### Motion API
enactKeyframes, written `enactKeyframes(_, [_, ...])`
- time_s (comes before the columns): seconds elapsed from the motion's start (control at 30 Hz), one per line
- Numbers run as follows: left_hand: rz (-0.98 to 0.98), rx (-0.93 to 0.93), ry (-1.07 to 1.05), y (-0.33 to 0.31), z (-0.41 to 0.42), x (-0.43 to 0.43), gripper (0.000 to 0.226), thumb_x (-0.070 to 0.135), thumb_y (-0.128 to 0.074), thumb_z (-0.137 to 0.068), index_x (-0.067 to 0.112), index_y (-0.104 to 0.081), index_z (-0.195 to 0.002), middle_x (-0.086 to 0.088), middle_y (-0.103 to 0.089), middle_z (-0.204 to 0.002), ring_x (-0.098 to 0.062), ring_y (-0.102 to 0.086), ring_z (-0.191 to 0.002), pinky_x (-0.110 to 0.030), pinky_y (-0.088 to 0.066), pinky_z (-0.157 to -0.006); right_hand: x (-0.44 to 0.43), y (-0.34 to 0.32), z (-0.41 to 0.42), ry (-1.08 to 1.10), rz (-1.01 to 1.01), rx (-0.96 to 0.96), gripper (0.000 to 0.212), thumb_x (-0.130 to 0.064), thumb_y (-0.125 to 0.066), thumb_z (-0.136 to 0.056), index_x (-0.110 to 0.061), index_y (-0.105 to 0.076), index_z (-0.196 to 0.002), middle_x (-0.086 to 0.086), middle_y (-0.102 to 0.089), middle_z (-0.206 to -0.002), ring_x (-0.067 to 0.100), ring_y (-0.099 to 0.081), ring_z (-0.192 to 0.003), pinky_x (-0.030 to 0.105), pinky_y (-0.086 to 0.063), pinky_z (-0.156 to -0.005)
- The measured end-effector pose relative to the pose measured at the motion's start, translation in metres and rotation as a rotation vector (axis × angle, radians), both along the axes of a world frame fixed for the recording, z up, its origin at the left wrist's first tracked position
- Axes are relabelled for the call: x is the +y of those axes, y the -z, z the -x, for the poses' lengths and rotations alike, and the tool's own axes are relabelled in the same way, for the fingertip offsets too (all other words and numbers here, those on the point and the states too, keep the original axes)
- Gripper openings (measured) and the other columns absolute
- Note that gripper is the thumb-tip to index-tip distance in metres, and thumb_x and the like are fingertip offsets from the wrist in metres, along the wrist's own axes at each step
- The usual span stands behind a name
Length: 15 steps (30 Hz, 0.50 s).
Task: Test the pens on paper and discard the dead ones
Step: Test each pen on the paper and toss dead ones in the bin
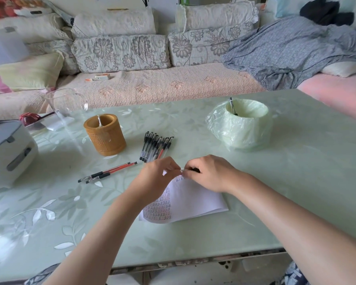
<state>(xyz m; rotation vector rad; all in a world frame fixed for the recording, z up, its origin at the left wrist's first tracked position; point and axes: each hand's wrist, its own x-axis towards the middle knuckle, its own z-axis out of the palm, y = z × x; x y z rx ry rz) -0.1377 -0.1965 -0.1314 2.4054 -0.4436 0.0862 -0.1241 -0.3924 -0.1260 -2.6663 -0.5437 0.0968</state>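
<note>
Above the top edge of the paper you hold one pen between both hands. Your right hand is curled round the barrel, and the fingertips of your left hand pinch its pale end. I cannot tell whether that end is a cap or the tip, because your fingers cover it.

If it is a cap, a sharp tug may send it out of your pinch, and on this smooth worktop it will likely roll. With both hands on the pen nothing pins the sheet, so the first stroke may push the paper instead of marking it. A faint line could then make you judge a good pen dead.

The greater risk is mixing the groups. The bundle of pens lies just beyond your left hand, and two more pens lie apart to the left. Set this one down carelessly and you may lose track of which are tested.

The lined bin, with one pen standing in it, sits well off to the right. A toss from where you are could miss it, or catch the loose bag.
</note>
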Motion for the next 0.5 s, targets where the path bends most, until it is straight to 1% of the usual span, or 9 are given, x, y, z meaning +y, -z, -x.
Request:
enactKeyframes(0.03, [-0.042,-0.022,0.016,0.003,-0.001,0.002,0.006,0.026,-0.064,-0.092,0.022,-0.068,-0.093,0.014,-0.066,-0.096,0.004,-0.058,-0.090,-0.014,-0.044,-0.076,-0.002,0.003,0.000,0.003,0.021,-0.006,0.031,-0.060,-0.050,-0.090,-0.036,-0.065,-0.103,-0.010,-0.066,-0.090,0.018,-0.061,-0.088,0.032,-0.049,-0.077])
enactKeyframes(0.07, [-0.101,-0.041,0.037,0.007,-0.002,0.003,0.007,0.028,-0.062,-0.093,0.022,-0.066,-0.093,0.012,-0.064,-0.106,-0.002,-0.056,-0.100,-0.020,-0.044,-0.085,-0.005,0.005,-0.001,0.007,0.051,-0.016,0.033,-0.060,-0.054,-0.087,-0.038,-0.064,-0.108,-0.011,-0.065,-0.101,0.017,-0.062,-0.095,0.031,-0.049,-0.081])
enactKeyframes(0.1, [-0.162,-0.042,0.057,0.009,-0.002,0.005,0.006,0.028,-0.061,-0.094,0.023,-0.065,-0.094,0.010,-0.061,-0.116,-0.007,-0.052,-0.111,-0.024,-0.041,-0.092,-0.008,0.007,-0.001,0.013,0.085,-0.023,0.038,-0.060,-0.057,-0.083,-0.040,-0.062,-0.114,-0.012,-0.061,-0.110,0.015,-0.061,-0.102,0.030,-0.047,-0.085])
enactKeyframes(0.13, [-0.211,-0.025,0.067,0.010,-0.002,0.007,0.007,0.029,-0.059,-0.095,0.024,-0.064,-0.094,0.009,-0.058,-0.125,-0.009,-0.048,-0.119,-0.025,-0.038,-0.098,-0.012,0.009,-0.001,0.027,0.110,-0.018,0.045,-0.062,-0.061,-0.079,-0.041,-0.059,-0.119,-0.012,-0.055,-0.115,0.014,-0.059,-0.106,0.029,-0.045,-0.087])
enactKeyframes(0.2, [-0.259,0.017,0.069,0.012,-0.001,0.009,0.008,0.028,-0.056,-0.096,0.024,-0.063,-0.096,0.008,-0.054,-0.134,-0.010,-0.044,-0.127,-0.025,-0.034,-0.101,-0.017,0.011,0.000,0.080,0.131,0.016,0.060,-0.069,-0.063,-0.072,-0.042,-0.056,-0.126,-0.010,-0.047,-0.119,0.014,-0.057,-0.109,0.030,-0.044,-0.089])
enactKeyframes(0.27, [-0.277,0.032,0.059,0.011,-0.001,0.010,0.010,0.028,-0.056,-0.096,0.021,-0.063,-0.097,0.007,-0.056,-0.131,-0.012,-0.047,-0.124,-0.023,-0.035,-0.096,-0.019,0.012,0.001,0.125,0.139,0.040,0.068,-0.074,-0.062,-0.071,-0.040,-0.055,-0.129,-0.008,-0.043,-0.119,0.016,-0.056,-0.112,0.032,-0.043,-0.090])
enactKeyframes(0.33, [-0.283,0.055,0.049,0.008,-0.002,0.011,0.011,0.029,-0.056,-0.096,0.021,-0.063,-0.096,0.007,-0.059,-0.124,-0.013,-0.052,-0.116,-0.024,-0.039,-0.091,-0.018,0.014,0.002,0.133,0.150,0.044,0.068,-0.075,-0.061,-0.071,-0.038,-0.056,-0.128,-0.007,-0.042,-0.116,0.017,-0.056,-0.111,0.033,-0.044,-0.091])
enactKeyframes(0.47, [-0.315,0.119,0.022,0.000,-0.003,0.021,0.014,0.035,-0.059,-0.094,0.024,-0.064,-0.100,0.008,-0.062,-0.111,-0.013,-0.058,-0.099,-0.032,-0.050,-0.088,-0.007,0.017,0.008,0.107,0.146,0.041,0.067,-0.076,-0.060,-0.072,-0.035,-0.058,-0.125,-0.006,-0.044,-0.111,0.018,-0.056,-0.108,0.033,-0.045,-0.088])
enactKeyframes(0.5, [-0.322,0.128,0.010,-0.001,-0.003,0.025,0.013,0.035,-0.059,-0.093,0.025,-0.064,-0.099,0.008,-0.061,-0.108,-0.012,-0.058,-0.097,-0.032,-0.051,-0.085,-0.003,0.018,0.009,0.097,0.154,0.040,0.066,-0.076,-0.059,-0.072,-0.034,-0.058,-0.123,-0.005,-0.045,-0.111,0.019,-0.057,-0.108,0.033,-0.046,-0.088])
